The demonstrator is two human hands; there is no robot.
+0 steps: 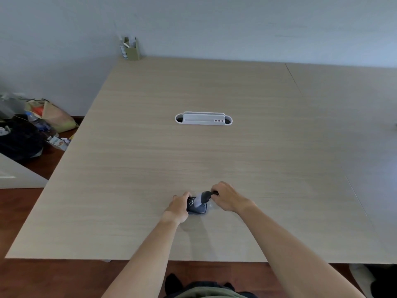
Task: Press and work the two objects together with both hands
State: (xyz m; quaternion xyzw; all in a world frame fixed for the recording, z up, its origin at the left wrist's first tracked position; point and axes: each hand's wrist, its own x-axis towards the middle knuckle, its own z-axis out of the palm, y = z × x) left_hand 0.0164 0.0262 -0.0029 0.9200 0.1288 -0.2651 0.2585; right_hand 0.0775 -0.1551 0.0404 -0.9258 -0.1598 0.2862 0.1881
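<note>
Two hands meet over one small dark dustpan (196,208), lying flat on the pale wood-grain table (214,158) near its front edge, and we're right in the middle of a sweep. Our left hand (179,206) curls around the pan's left side and pins it down; white specks lie scattered in it. Our right hand (225,197) is closed round the black handle of a little brush with pale bristles (203,198), and those bristles are touching the pan's mouth. A few white crumbs (211,206) lie on the table just beside the pan's right edge.

By our reading, we're at the gathering step: loose bits being drawn into the pan. What comes next calls for short strokes toward the pan, which must stay pressed flat so nothing slips beneath its lip.

Further out, a white oval cable port (203,119) sits in the middle of the table, well apart from us. An olive pen holder (132,50) stands at the far left corner. Off the table to the left, bags and a plastic bottle (34,121) lie on the floor. Nothing stands between the brush and the crumbs.
</note>
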